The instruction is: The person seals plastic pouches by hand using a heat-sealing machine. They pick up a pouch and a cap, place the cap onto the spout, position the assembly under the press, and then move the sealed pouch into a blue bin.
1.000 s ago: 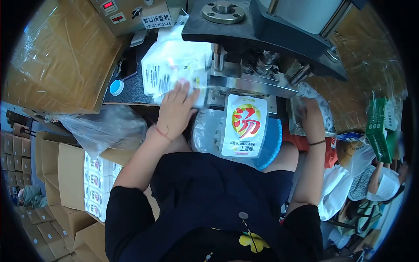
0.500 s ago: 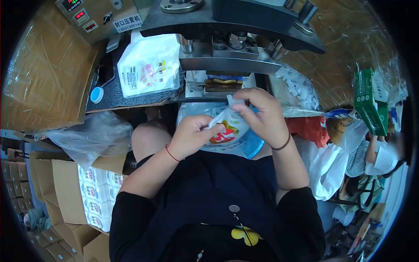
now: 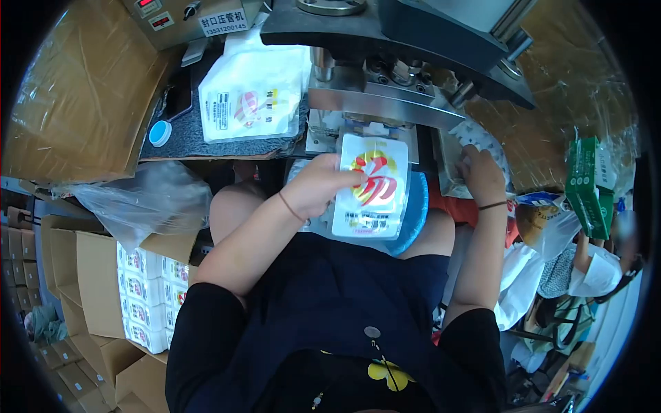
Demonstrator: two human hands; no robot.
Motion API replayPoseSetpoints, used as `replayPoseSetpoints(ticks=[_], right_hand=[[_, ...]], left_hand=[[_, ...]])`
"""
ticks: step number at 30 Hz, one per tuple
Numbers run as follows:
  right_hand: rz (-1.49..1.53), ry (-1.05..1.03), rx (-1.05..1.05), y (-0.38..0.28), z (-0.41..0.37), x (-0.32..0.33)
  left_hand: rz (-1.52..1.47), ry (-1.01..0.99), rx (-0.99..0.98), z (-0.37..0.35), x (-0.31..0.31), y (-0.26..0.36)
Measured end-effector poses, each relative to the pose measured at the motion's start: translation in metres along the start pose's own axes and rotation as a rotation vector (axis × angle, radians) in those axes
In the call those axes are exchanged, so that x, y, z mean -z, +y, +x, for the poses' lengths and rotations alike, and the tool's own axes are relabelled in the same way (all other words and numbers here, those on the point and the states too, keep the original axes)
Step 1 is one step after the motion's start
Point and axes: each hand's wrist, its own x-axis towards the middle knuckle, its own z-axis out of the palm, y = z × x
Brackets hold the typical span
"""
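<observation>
My left hand [image 3: 318,187] grips a white pouch [image 3: 375,193] with red and yellow print by its left edge, thumb on the front. The pouch hangs flat above my lap, in front of the metal press [image 3: 385,103]. At the right, my right hand [image 3: 484,177] has its fingers curled down at a tray of small white plastic pieces [image 3: 490,141]. Whatever the fingertips pinch is too small to make out. Below the pouch a blue basin [image 3: 416,213] shows partly between my knees.
More printed pouches [image 3: 251,103] lie on the dark mat at left, beside a blue cap [image 3: 160,133] and a phone [image 3: 179,100]. An open carton [image 3: 96,282] holds packed pouches. A green box [image 3: 583,182] stands at right; another person [image 3: 595,268] is beyond.
The pouch, earlier bunched between both hands, is now spread flat in my left hand. My right hand has let go of its top and moved right to the white pieces.
</observation>
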Motion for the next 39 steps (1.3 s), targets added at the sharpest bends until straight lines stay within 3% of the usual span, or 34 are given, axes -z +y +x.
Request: replayPoseSetpoints(ticks=[4, 5, 8, 10, 12, 14, 16, 18, 21, 24, 26, 28, 31, 34, 35, 38, 39], right_hand=[[0.107, 0.088, 0.076, 0.005, 0.005, -0.017], [0.2, 0.127, 0.073, 0.006, 0.003, -0.018], [0.407, 0.319, -0.044, -0.002, -0.006, -0.015], [0.37, 0.393, 0.026, -0.007, -0.014, -0.009], [0.324, 0.478, 0.098, -0.009, -0.016, 0.001], [0.465, 0.467, 0.064, -0.026, -0.02, 0.013], [0.679, 0.382, 0.007, -0.048, -0.028, 0.021], [0.619, 0.32, 0.277, -0.073, -0.03, 0.025], [0.863, 0.153, 0.527, -0.113, -0.033, 0.036], [1.03, 0.214, 0.51, -0.133, -0.029, 0.052], [1.221, 0.318, 0.327, -0.145, -0.027, 0.055], [1.118, 0.302, 0.379, -0.151, -0.024, 0.056], [0.871, 0.316, 0.479, -0.133, -0.022, 0.058], [0.796, 0.079, 0.597, -0.109, -0.021, 0.061], [0.802, -0.098, 0.583, -0.103, -0.023, 0.063], [0.698, 0.103, 0.603, -0.089, -0.021, 0.056], [0.549, 0.148, 0.438, -0.075, -0.019, 0.055]], left_hand=[[-0.053, 0.013, -0.052, 0.008, 0.006, -0.003], [0.166, 0.08, -0.293, 0.014, 0.018, -0.012], [0.933, 0.775, -0.747, -0.006, 0.057, 0.033], [1.867, 1.046, -0.944, -0.025, 0.081, 0.061], [2.058, 0.802, -0.792, -0.035, 0.101, 0.05], [2.076, 0.533, -0.862, -0.047, 0.106, 0.032], [1.69, 0.68, -0.878, -0.06, 0.103, 0.025], [0.976, 0.652, -0.599, -0.069, 0.086, 0.033], [0.986, 0.483, -0.611, -0.066, 0.062, 0.019], [0.902, 0.377, -0.475, -0.057, 0.037, 0.007], [0.956, 0.327, -0.502, -0.046, 0.026, -0.009], [1.018, 0.258, -0.317, -0.049, -0.005, -0.001], [0.556, 0.025, -0.183, -0.042, -0.013, -0.021], [0.346, -0.146, -0.024, -0.043, -0.025, -0.03], [0.259, -0.206, 0.056, -0.041, -0.028, -0.031], [0.133, -0.272, 0.101, -0.038, -0.033, -0.041], [0.167, -0.238, 0.105, -0.035, -0.029, -0.04]])
